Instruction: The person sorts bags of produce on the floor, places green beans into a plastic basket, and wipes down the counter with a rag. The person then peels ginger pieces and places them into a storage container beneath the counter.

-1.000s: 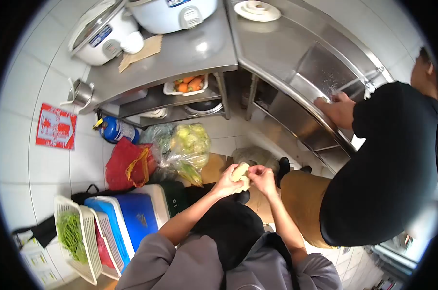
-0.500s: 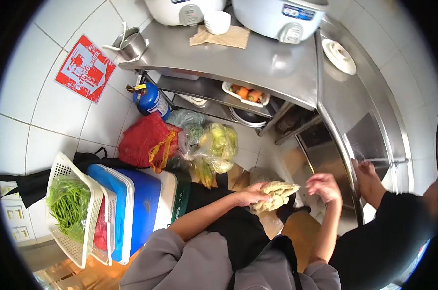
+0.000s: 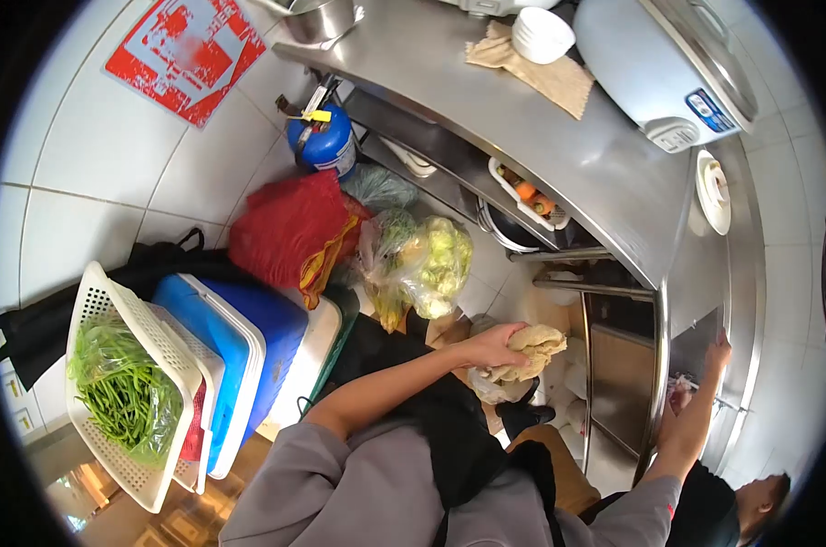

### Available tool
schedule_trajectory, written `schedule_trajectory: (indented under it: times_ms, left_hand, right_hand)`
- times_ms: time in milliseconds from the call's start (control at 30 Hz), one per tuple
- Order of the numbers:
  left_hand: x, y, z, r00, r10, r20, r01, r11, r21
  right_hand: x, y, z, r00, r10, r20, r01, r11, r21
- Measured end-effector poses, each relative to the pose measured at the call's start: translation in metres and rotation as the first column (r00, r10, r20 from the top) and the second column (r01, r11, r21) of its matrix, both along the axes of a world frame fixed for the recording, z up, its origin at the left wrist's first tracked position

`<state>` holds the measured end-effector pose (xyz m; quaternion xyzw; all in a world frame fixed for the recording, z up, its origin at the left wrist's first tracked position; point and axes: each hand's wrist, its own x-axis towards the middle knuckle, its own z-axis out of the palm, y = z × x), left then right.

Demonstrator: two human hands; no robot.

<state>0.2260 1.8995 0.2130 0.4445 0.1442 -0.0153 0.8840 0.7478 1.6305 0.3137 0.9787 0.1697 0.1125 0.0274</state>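
Note:
My left hand (image 3: 497,347) is closed around a pale yellow, crumpled, lumpy thing (image 3: 535,354); its kind is unclear. It is held above a clear plastic bag (image 3: 491,387) low in front of me. My right arm stretches out to the right, and my right hand (image 3: 719,354) is over the steel sink (image 3: 696,337). Its fingers are small and partly hidden, so whether they grip anything does not show. Below it, something pinkish (image 3: 680,394) in the sink is too blurred to name.
Another person (image 3: 712,506) stands at lower right. A steel counter (image 3: 486,91) carries a rice cooker (image 3: 655,82) and white bowls (image 3: 542,35). On the floor are bagged vegetables (image 3: 438,264), a red mesh sack (image 3: 290,228), blue coolers (image 3: 272,337) and a basket (image 3: 94,301) of green beans (image 3: 126,401).
My right hand has moved from beside the lumpy thing out to the sink. My left hand keeps its hold. The view has turned, and the other person now appears lower at the right.

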Motion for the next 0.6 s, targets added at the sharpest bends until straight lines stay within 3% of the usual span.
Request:
schedule_trajectory:
  times_ms: [133,233,333,367,400,433,467,500,533,600]
  left_hand:
    - [-0.01,-0.002,-0.018,0.999,0.037,-0.023,-0.036,0.999,0.02]
    - [-0.014,-0.004,-0.023,0.998,0.063,-0.011,-0.063,0.997,0.048]
    - [-0.013,-0.006,-0.024,0.993,0.116,0.002,-0.116,0.99,0.076]
    - [-0.012,-0.005,-0.022,0.99,0.141,0.0,-0.14,0.984,0.111]
    - [-0.011,-0.006,-0.02,0.986,0.168,0.0,-0.166,0.975,0.146]
    - [-0.009,-0.008,-0.019,0.978,0.207,0.023,-0.208,0.969,0.133]
    - [-0.004,-0.011,-0.017,0.968,0.245,0.045,-0.249,0.961,0.121]
    - [0.002,-0.012,-0.016,0.957,0.283,0.068,-0.289,0.951,0.111]
    - [0.009,-0.017,-0.021,0.958,0.278,0.074,-0.286,0.949,0.135]
    - [0.022,-0.029,-0.034,0.96,0.268,0.087,-0.28,0.942,0.186]
  right_hand:
    - [-0.066,0.054,0.044,0.988,-0.154,-0.006,0.154,0.988,0.019]
    - [-0.036,0.039,0.021,0.98,0.041,0.195,-0.024,0.996,-0.09]
    - [-0.064,0.071,0.016,0.998,0.02,0.065,-0.025,0.998,0.064]
    - [-0.102,0.095,0.016,0.994,0.0,0.106,-0.007,0.997,0.071]
    - [-0.112,0.092,-0.008,0.974,0.228,0.015,-0.222,0.929,0.295]
    - [-0.125,0.091,-0.029,0.888,0.459,-0.021,-0.384,0.766,0.515]
    - [-0.186,0.116,-0.028,0.843,0.408,-0.349,-0.251,0.874,0.416]
    - [-0.22,0.12,-0.055,0.61,0.535,-0.585,-0.094,0.782,0.616]
    - [-0.3,0.149,-0.04,0.447,0.475,-0.758,0.158,0.792,0.589]
    - [-0.359,0.148,-0.079,0.102,0.594,-0.798,0.485,0.671,0.561]
